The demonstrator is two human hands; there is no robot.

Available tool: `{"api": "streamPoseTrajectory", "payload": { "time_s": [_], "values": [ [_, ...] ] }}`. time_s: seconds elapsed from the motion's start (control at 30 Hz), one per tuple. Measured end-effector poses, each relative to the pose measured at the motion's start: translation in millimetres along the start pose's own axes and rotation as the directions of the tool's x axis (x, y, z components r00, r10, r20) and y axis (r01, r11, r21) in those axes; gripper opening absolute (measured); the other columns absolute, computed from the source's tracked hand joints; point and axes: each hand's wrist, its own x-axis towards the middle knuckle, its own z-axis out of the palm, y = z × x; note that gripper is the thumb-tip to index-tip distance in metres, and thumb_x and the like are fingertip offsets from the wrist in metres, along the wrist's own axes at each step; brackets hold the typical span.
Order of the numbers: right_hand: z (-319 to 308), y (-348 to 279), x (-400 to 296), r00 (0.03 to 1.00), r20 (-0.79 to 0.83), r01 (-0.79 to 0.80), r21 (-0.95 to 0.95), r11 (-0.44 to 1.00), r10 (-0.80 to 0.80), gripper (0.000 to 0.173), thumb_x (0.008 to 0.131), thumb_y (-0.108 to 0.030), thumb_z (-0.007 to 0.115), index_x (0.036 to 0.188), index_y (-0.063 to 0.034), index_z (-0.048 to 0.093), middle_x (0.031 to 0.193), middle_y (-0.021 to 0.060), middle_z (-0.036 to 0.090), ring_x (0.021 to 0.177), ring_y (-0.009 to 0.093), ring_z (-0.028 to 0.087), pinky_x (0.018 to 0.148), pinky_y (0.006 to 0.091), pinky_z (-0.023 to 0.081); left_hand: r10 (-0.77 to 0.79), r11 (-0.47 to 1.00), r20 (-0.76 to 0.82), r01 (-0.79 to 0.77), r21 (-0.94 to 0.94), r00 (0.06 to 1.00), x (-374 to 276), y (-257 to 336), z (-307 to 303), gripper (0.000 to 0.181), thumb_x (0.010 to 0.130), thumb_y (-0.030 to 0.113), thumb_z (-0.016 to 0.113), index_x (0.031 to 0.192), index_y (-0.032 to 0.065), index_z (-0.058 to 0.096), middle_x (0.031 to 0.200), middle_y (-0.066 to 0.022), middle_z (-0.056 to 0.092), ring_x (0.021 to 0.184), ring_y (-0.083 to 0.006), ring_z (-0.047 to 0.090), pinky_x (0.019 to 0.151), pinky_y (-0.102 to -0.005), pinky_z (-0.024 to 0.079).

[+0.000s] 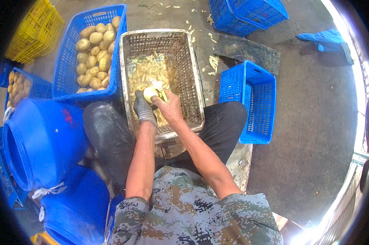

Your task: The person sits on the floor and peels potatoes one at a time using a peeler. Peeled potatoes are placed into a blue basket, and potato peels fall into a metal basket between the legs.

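Note:
My left hand [144,107], in a grey work glove, holds a pale, largely peeled potato [150,93] over a dirty white plastic crate [189,79]. My bare right hand [169,105] grips a yellow-green handled tool, likely a peeler [164,95], against the potato; its blade is hidden. Potato peelings [150,70] lie in the crate, which stands between my knees. To its left, a blue plastic crate [57,73] holds several unpeeled potatoes [94,58].
An upright blue crate [259,139] stands by my right knee, near a dark board [248,50]. Blue crates [248,15] are stacked at the top right, yellow crates [34,33] at the top left. Blue plastic barrels [49,137] lie at my left. Peelings [213,62] litter the floor.

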Motion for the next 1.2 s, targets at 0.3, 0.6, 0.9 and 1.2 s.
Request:
{"api": "streamPoseTrajectory", "payload": {
  "time_s": [0.3,0.6,0.9,1.2],
  "values": [
    [-17.0,-9.0,7.3,0.926,0.149,-0.378,0.384,0.842,0.348,0.025,0.092,-0.027,0.056,0.100,-0.0042,0.061,0.066,-0.0011,0.052,0.044,0.006,0.038,0.038,0.0240,0.028,0.327,0.941,0.352,-0.337,-0.033,0.877,-5.6,-3.7,-7.9,0.046,0.093,0.045,0.050,0.112,0.0038,0.058,0.099,-0.0112,0.065,0.090,-0.0237,0.061,0.081,-0.0353,0.048],
    [-28.4,17.2,-41.0,0.986,-0.055,0.133,-0.307,0.942,-0.158,0.043,0.091,-0.018,0.052,0.134,-0.0101,0.050,0.088,0.0078,0.067,0.071,0.021,0.062,0.066,0.0339,0.048,-0.167,0.820,0.304,0.304,-0.485,0.938,-2.5,17.0,-6.1,0.044,0.087,0.051,0.050,0.093,0.0087,0.059,0.080,-0.0110,0.064,0.070,-0.0296,0.062,0.062,-0.0434,0.053],
    [3.6,13.8,-72.4,0.999,0.025,0.053,-0.568,0.821,-0.047,0.042,0.086,-0.013,0.054,0.127,-0.0127,0.056,0.090,0.0241,0.064,0.080,0.039,0.062,0.072,0.0444,0.048,-0.094,0.883,0.221,0.184,-0.431,0.971,37.7,-0.6,-24.9,0.034,0.082,0.038,0.053,0.086,0.0045,0.054,0.072,-0.0165,0.058,0.063,-0.0342,0.058,0.056,-0.0467,0.051],
    [0.5,3.2,-46.7,0.983,-0.033,0.136,-0.534,0.835,-0.181,0.039,0.085,-0.016,0.056,0.124,-0.0131,0.058,0.075,0.0228,0.061,0.069,0.040,0.060,0.065,0.0479,0.047,-0.015,0.905,0.152,0.078,-0.419,0.988,28.7,7.0,-9.7,0.038,0.082,0.045,0.054,0.077,0.0080,0.053,0.065,-0.0121,0.054,0.057,-0.0296,0.054,0.055,-0.0435,0.049]
  ]
}}
